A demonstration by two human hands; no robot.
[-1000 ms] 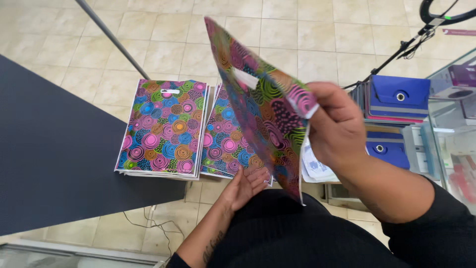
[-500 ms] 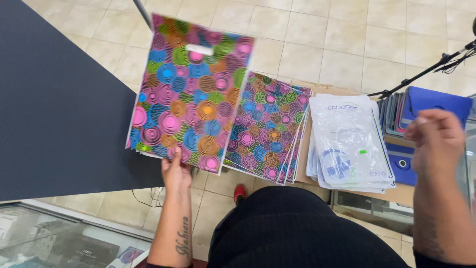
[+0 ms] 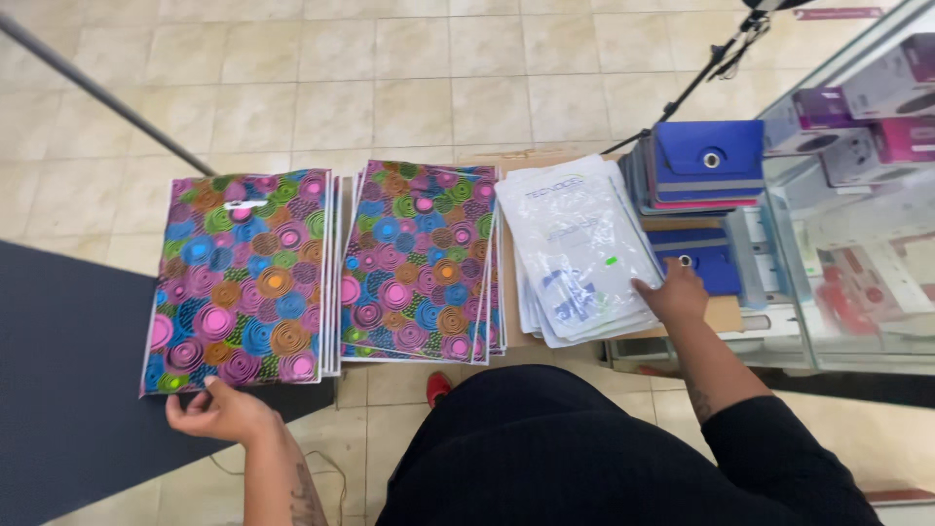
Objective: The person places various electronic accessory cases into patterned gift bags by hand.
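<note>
Two stacks of colourful swirl-patterned plastic bags lie side by side, the left stack (image 3: 239,278) and the middle stack (image 3: 419,258). My left hand (image 3: 219,411) sits at the near edge of the left stack, fingers curled under the top bag's lower edge. To the right lies a pile of clear plastic packets (image 3: 579,248). My right hand (image 3: 674,292) rests on the right edge of that pile, fingertips touching the top packet.
A dark table surface (image 3: 68,390) lies at the left. Blue cases (image 3: 706,161) are stacked at the right beside a glass display case (image 3: 857,205) with boxes. A stand's metal legs (image 3: 93,88) cross the tiled floor.
My left hand has lowered the raised patterned bag flat onto the left stack. My right hand has come down onto the clear packets.
</note>
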